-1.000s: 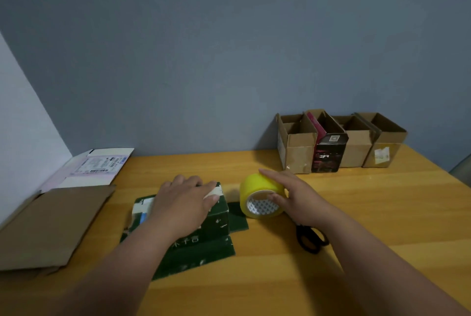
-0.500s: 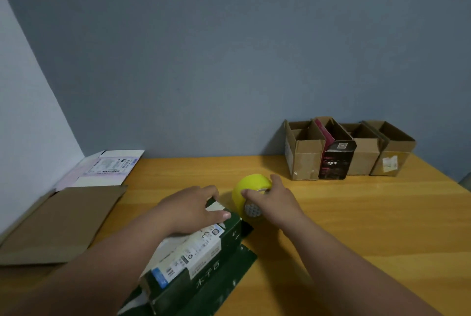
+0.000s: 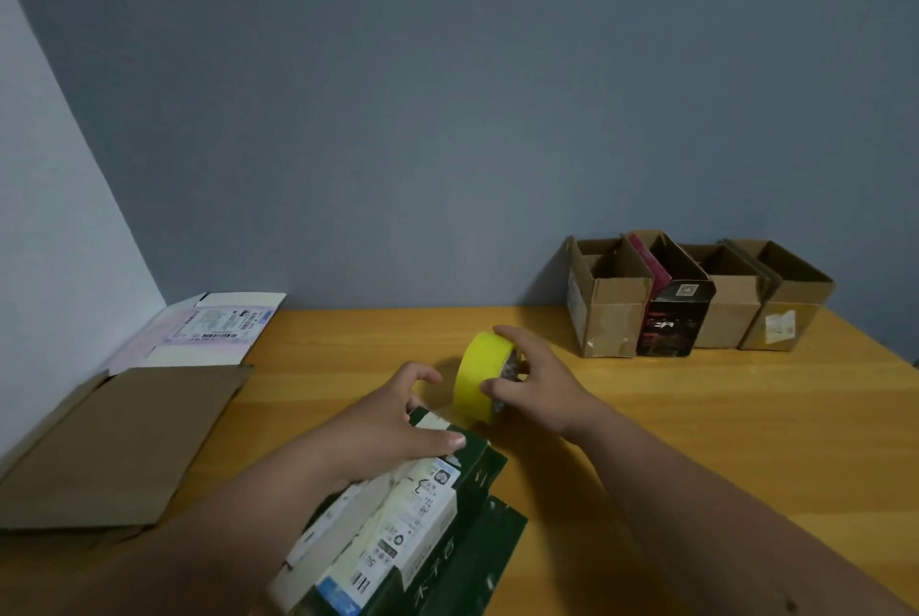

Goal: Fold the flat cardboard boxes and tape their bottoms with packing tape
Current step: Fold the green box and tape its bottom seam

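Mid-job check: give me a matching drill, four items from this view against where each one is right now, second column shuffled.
Things:
1. yellow tape roll
2. dark green box
3. flat brown cardboard
4. black and red box

Places:
A. second from the left in the row of open boxes by the wall
B. lying at the table's left edge
C. on edge, gripped by the right hand
D. under the left hand, near the front edge

Pairs: 1-C, 2-D, 3-B, 4-A

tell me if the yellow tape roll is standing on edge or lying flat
On edge: the yellow tape roll stands upright on the table, its core facing sideways, gripped by the right hand.
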